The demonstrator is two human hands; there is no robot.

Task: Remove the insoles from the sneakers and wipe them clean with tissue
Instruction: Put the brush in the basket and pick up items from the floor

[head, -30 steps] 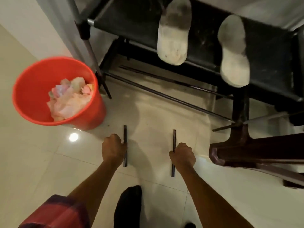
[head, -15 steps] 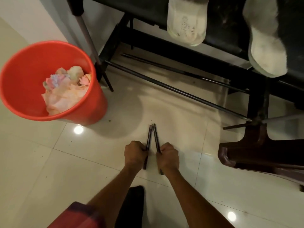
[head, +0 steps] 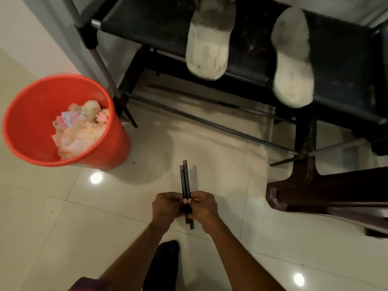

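Over the front edge of the shelf (head: 147,30), two sneakers (head: 206,49) lie seemingly sole-up, long axes toward the person, the left one straight ahead; left hand (head: 168,206) and right hand (head: 204,206) clutch two rods (head: 184,179)

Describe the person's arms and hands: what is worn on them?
The left hand and right hand are bare: no gloves, rings or watch show. The left forearm and right forearm are uncovered. Only a sliver of dark red sleeve shows at the left arm's upper end.
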